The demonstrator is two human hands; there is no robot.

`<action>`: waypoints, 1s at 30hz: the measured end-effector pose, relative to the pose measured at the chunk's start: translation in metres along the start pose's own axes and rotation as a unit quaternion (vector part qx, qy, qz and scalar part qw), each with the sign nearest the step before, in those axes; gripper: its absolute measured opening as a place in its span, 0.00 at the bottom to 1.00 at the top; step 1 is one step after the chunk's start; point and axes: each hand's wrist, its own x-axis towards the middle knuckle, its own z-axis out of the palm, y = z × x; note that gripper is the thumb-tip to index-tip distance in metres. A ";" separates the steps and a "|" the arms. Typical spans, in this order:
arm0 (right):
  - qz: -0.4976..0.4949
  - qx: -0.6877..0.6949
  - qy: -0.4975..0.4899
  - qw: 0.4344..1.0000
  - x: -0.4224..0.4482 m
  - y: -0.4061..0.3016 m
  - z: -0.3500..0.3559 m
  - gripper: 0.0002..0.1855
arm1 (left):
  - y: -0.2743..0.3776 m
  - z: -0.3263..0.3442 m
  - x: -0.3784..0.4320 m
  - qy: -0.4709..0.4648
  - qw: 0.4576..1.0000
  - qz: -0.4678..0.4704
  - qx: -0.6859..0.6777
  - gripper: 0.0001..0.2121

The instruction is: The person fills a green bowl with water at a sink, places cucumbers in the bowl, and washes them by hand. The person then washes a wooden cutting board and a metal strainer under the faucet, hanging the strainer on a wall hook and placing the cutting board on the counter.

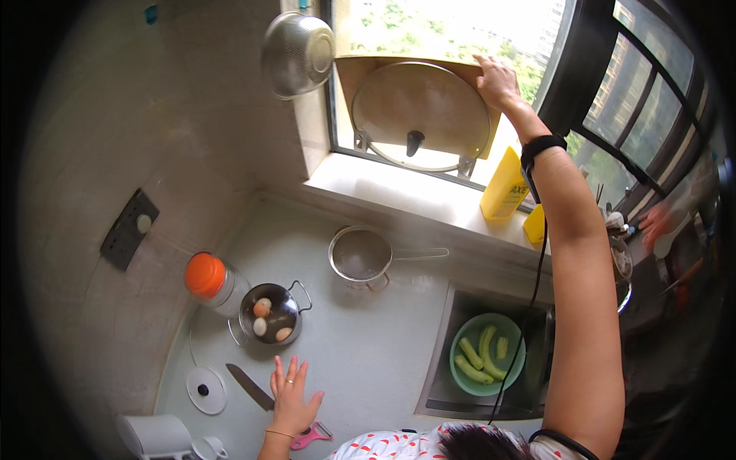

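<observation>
My right hand (498, 83) is raised at the window, its fingers at the top right corner of a brown board (486, 126) that stands behind a large round pan lid (425, 109) with a black knob; whether it grips the board is unclear. Low over the counter, my left hand (293, 402) has its fingers spread and holds nothing. It partly covers a kitchen knife (250, 386) and a pink peeler (312, 436). Just beyond it, a steel pot (293, 330) contains several eggs (260, 326). Farther back sits a fine-mesh strainer (362, 254) with a long handle.
In the sink (434, 397), a green basin (455, 374) holds peeled green vegetable pieces (489, 351). Yellow bottles (503, 190) stand on the sill. A jar with an orange lid (205, 275) and a small lid (214, 397) are at left. A metal colander (299, 54) hangs beside the window.
</observation>
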 end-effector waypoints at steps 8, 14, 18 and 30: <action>-0.075 -0.011 -0.067 0.995 0.026 0.015 0.013 0.21 | -0.015 0.015 0.032 -0.021 0.999 0.029 -0.037 0.27; -0.024 0.051 -0.036 0.998 0.033 0.022 0.019 0.21 | -0.030 0.012 0.033 -0.027 0.998 0.020 -0.044 0.27; 0.031 0.108 -0.109 0.988 0.038 0.022 0.018 0.24 | -0.041 0.010 0.032 -0.016 0.999 0.005 -0.041 0.27; 0.017 0.126 -0.077 0.989 0.045 0.030 -0.022 0.21 | -0.042 0.017 0.031 -0.024 0.998 0.011 -0.050 0.26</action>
